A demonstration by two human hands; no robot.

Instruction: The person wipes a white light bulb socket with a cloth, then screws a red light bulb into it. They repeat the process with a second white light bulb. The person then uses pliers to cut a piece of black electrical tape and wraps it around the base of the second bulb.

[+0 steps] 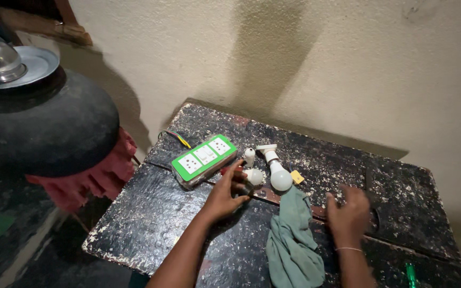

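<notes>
A: What is held in the left hand (225,194)?

B: A small white bulb (254,176) is pinched at its base between the fingertips, just beside the green and white socket box (204,160). Something red shows under the fingers; it cannot be made out.

A: And the right hand (348,213)?

B: It is blurred. Nothing is seen in it, and whether it is closed or spread cannot be told. It lies on the black table (150,213), near the green cloth (293,240).

A: What could go wrong?

B: The bulb is gripped only by the fingertips, so it could probably be let slip and be cracked on the hard tabletop. A larger bulb in a white holder (276,168) and a second small bulb (249,154) lie just beside it, and they could be knocked by the wrist and set rolling.

A: Anything further out?

B: Coloured wires (180,138) come out of the box at the back. Whether they are live cannot be told; if so, a shock could be had from them. The dark pot (44,128) at the left is well apart.
</notes>
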